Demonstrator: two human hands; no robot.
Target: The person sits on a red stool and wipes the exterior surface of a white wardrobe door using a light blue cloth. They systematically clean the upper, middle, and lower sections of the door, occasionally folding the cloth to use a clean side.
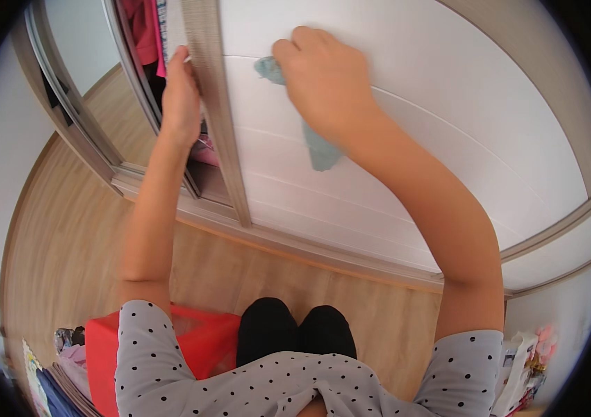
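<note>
My right hand is closed on a pale green cloth, against the white panel of a wardrobe door. One end of the cloth sticks out left of my fingers and a longer end hangs below the hand. On the left, my left hand grips the side edge of the same door at its wood-grain frame. Part of its fingers is hidden by the hand itself. Behind that edge, the open gap shows pink and dark clothes hanging inside.
A mirrored sliding door stands at the far left. The bottom track runs along the wood-look floor. A red bag or box and folded clothes lie at lower left. Assorted items stand at lower right.
</note>
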